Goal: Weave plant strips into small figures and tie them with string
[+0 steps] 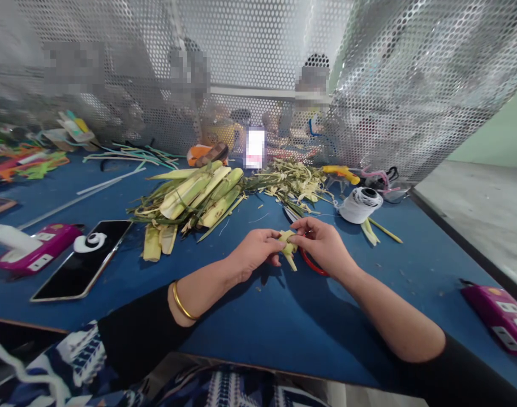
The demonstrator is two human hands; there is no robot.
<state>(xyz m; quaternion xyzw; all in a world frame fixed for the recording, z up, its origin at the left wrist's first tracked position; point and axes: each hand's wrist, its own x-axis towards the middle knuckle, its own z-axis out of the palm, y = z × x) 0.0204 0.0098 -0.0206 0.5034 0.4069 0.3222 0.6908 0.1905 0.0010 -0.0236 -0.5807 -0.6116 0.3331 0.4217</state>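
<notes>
Between both hands is a small folded piece of pale green corn husk (288, 249), one strip pointing down toward me. My left hand (261, 247) pinches its left side between thumb and fingers. On the right side, my right hand (320, 243) grips the upper edge with thumb and forefinger. Scissors with red handles (313, 264) lie on the table under my right hand, their blades partly hidden. Behind my left hand rests a pile of corn husks (199, 195). Shredded husk scraps (294, 181) are heaped farther back.
A white thread spool (360, 205) stands right of the scraps, near a yellow-handled tool (342, 173). A phone (84, 263) and a purple power strip (40, 246) lie at left. Another purple power strip (500, 316) sits at right. A perforated metal screen (258, 56) closes the back.
</notes>
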